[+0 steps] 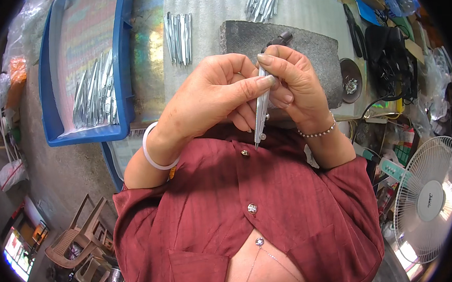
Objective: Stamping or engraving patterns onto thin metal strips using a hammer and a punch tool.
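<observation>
Both hands are raised in front of my chest around one silver drawing compass (260, 113), its pointed end downward. My left hand (217, 87) is closed on its body, the thumb pressed along the side. At the upper end, the thumb and fingers of my right hand (297, 80) pinch the compass; fingertips cover its head. Behind them lies a dark grey stone block (308, 48), with a dark cylindrical tool end (282, 38) showing above my right fingers.
At left, a blue tray (122, 90) holds several silver compass pieces (95, 97). More pieces (179, 39) lie on the table, with another pile (262, 3) farther back. Right of the block are a bowl of small metal parts (350, 79) and black-handled pliers (354, 32). A fan (430, 201) stands at right.
</observation>
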A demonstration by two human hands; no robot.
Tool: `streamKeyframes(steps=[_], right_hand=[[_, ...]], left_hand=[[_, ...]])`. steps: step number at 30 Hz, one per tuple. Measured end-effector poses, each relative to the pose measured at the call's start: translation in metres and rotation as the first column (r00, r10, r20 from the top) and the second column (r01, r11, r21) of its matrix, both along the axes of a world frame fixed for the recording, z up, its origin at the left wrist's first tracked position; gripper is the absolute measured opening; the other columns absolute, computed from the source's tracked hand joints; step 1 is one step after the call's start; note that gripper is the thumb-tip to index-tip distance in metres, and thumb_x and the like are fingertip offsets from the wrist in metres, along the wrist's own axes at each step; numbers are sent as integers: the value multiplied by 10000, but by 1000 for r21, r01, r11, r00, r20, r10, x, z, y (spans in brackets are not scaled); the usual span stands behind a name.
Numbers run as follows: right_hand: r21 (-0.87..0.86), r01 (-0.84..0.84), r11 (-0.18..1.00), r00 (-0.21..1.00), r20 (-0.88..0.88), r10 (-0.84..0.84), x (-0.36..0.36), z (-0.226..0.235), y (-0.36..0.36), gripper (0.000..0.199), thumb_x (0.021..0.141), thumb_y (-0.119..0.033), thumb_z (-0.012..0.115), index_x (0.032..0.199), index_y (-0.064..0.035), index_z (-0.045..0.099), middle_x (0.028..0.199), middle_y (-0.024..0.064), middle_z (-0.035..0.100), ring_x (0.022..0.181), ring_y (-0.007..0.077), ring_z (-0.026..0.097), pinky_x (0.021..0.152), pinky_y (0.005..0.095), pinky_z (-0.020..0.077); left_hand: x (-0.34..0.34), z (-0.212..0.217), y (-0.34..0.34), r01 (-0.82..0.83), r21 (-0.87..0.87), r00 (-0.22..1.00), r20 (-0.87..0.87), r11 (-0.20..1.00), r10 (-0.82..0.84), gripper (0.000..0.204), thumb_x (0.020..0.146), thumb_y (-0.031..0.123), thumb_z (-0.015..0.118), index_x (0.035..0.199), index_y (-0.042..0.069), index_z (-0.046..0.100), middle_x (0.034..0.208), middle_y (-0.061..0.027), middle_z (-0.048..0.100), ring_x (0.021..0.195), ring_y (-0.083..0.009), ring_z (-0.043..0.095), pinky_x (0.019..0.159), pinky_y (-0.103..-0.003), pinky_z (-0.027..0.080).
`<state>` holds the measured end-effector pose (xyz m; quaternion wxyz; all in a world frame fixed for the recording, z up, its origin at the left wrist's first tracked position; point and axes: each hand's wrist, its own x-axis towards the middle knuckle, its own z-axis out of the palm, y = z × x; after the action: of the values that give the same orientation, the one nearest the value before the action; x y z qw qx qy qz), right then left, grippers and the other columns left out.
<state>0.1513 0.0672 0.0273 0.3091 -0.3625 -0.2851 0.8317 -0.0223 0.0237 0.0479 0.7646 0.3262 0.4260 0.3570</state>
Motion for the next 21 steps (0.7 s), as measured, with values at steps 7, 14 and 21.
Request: streamKeyframes(steps=[7, 14, 21], right_hand=[[9, 19, 1000, 1000, 6, -19, 2, -3, -1, 153, 878, -125, 620, 767, -42, 554, 630, 19, 542, 393, 22, 390, 329, 164, 308], [8, 30, 1000, 999, 20, -31, 5, -3, 6, 154, 878, -131, 622, 771, -42, 558, 632, 21, 547, 397, 27, 402, 335, 167, 314], [209, 14, 978, 992, 121, -40, 18, 13, 28, 166, 911, -174, 583, 806, -48, 560, 657, 27, 571, 443, 45, 461, 399, 179, 381]], left_hand=[[3, -4, 2, 4, -15, 1000, 17, 1000, -4, 195, 896, 199, 623, 879, 15, 559, 655, -25, 603, 470, -72, 574, 407, -173, 461], [4, -7, 11, 12, -27, 1000, 20, 1000, -12, 187, 894, 195, 626, 866, 24, 556, 652, -17, 597, 471, -70, 569, 409, -173, 458], [3, -4, 20, 22, 136, 997, -73, 990, -12, 189, 889, 159, 632, 848, 9, 525, 656, -35, 598, 529, -92, 587, 455, -206, 472]])
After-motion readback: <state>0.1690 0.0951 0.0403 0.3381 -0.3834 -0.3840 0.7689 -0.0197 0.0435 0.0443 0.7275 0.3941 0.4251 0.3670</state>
